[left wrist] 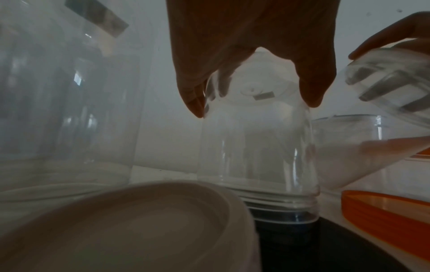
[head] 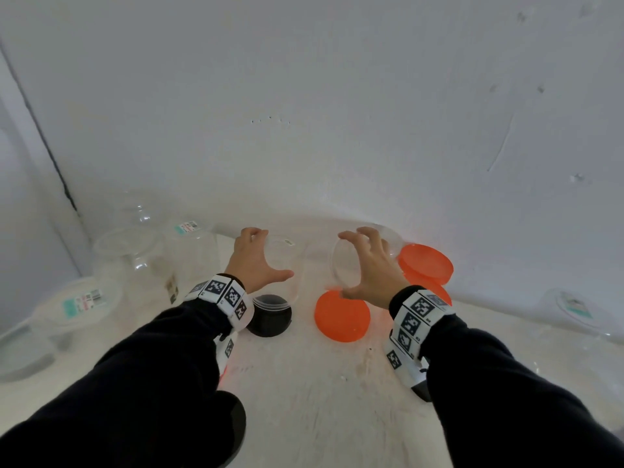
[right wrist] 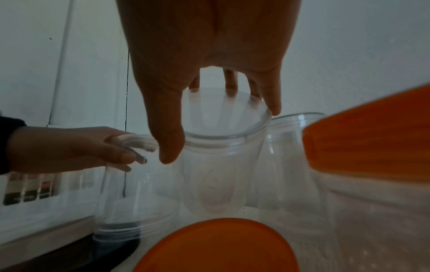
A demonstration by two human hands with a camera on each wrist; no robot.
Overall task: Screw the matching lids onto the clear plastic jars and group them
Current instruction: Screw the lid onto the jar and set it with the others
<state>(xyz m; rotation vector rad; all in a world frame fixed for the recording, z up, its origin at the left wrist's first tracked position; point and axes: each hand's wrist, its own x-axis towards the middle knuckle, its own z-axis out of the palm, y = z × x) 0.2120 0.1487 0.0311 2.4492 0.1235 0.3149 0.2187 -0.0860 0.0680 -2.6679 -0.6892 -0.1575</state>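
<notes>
a white wall (head: 337, 113) closes the table (head: 320, 417) just beyond both hands, with open surface only nearer the person. large clear jars (head: 141, 251) crowd the left hand's outer side. the left hand (head: 253, 261) grips from above an upturned jar (head: 287, 265), mouth down on a black lid (head: 270, 319). the right hand (head: 368, 265) clasps the rim of a tilted jar (head: 364, 255); orange lids (head: 341, 315) lie beside and beneath it.
</notes>
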